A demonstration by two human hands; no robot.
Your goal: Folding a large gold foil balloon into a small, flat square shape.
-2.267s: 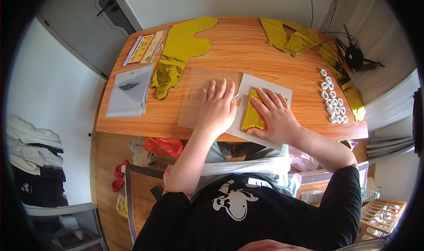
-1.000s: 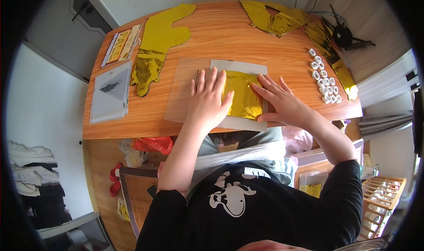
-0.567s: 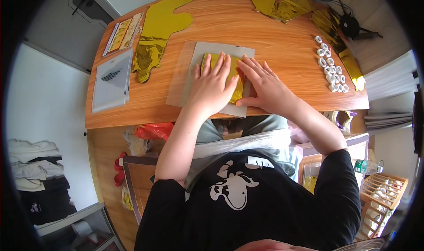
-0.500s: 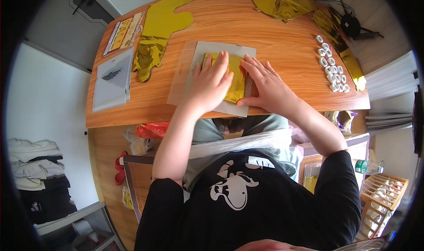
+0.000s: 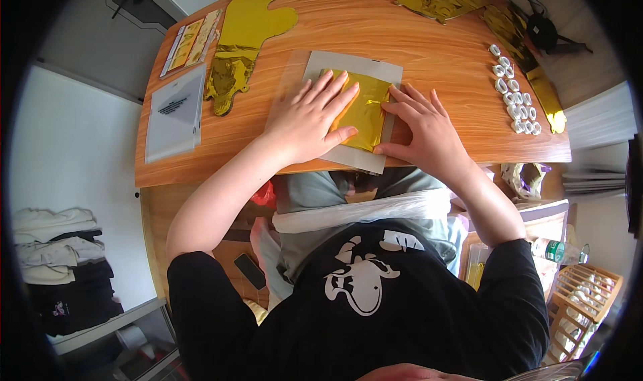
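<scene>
A folded gold foil sheet (image 5: 367, 116), creased and shiny, lies in front of me on a grey rectangular sheet (image 5: 385, 69). Under the grey sheet's left side shows a translucent plastic film (image 5: 293, 73). My left hand (image 5: 315, 116) rests flat over the foil's left part, fingers spread and palm down. Against the foil's right edge lies my right hand (image 5: 425, 130), its fingers apart and its thumb near the lower right corner. Neither hand grasps anything. The left hand hides part of the foil's left edge.
Large gold foil shapes (image 5: 251, 29) lie at the far left and far right of the wooden table (image 5: 442, 52). Clear plastic sleeves (image 5: 175, 116) and a printed card (image 5: 191, 42) are on the left. Several small white coils (image 5: 516, 99) and a black device (image 5: 541, 31) stand right.
My left hand has moved left and down across the foil, baring more of its middle, and its forearm has swung outward. My right hand stays at the right edge. The view has shifted slightly.
</scene>
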